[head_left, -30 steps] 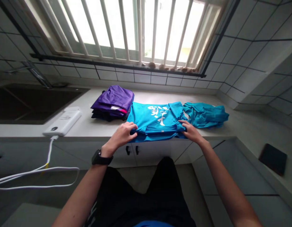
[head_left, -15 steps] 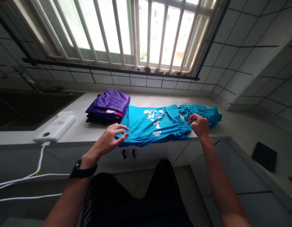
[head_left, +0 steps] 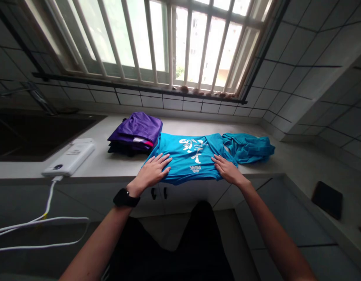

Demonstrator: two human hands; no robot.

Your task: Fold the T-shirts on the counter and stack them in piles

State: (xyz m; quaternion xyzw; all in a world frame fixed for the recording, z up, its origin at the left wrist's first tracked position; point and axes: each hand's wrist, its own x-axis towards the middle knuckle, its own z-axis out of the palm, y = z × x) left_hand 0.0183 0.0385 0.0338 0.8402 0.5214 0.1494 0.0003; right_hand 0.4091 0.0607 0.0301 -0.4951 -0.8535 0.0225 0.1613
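Turquoise T-shirt (head_left: pixel 180 162), white lettering with "PEAK" beneath, lies spread on the white countertop (head_left: pixel 118 166), its near edge drooping slightly over the front rim. Left hand (head_left: pixel 153 171) rests palm-down on its left near corner; right hand (head_left: pixel 228 170) lies likewise near the right end. 2 hands, fingers extended, nothing pinched. Purple folded garment (head_left: pixel 141 130) tops a dark pile just left of the shirt; crumpled teal garment (head_left: pixel 250 148) sits against its right end. Handling estimate: light, limp, not fragile; thin, smooth knit probably slides easily and wrinkles under uneven pull. Best hold: 2 near corners, thumb beneath, all layers pinched together.
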